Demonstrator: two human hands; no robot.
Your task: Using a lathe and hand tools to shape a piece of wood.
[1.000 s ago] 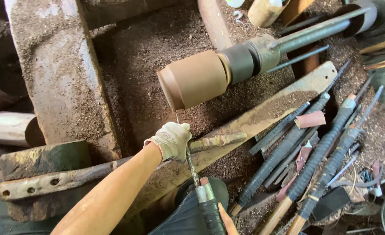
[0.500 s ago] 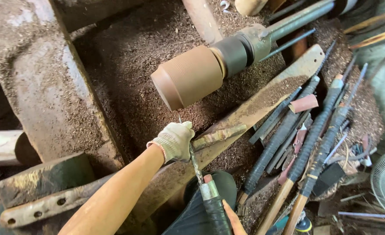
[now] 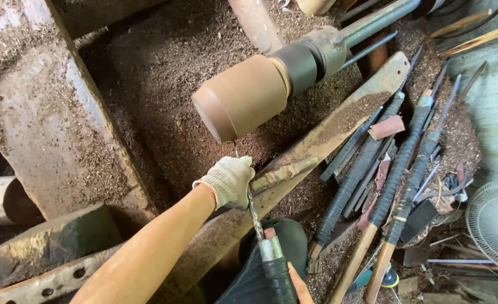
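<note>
Gripping a chisel [image 3: 254,211], right hand [image 3: 299,287] barely visible.

Tan wood cylinder [image 3: 240,98]; off-white knit glove [image 3: 229,180]; black-wrapped tool handle [image 3: 277,276]; brown sawdust [image 3: 164,73].

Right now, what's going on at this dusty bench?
A person is shaping a round wooden block mounted on a lathe. The gloved left hand steadies a long chisel on the wooden rest, its tip at the block's lower edge. The right hand is barely visible at the handle. More long tools lie in sawdust beside.
</note>
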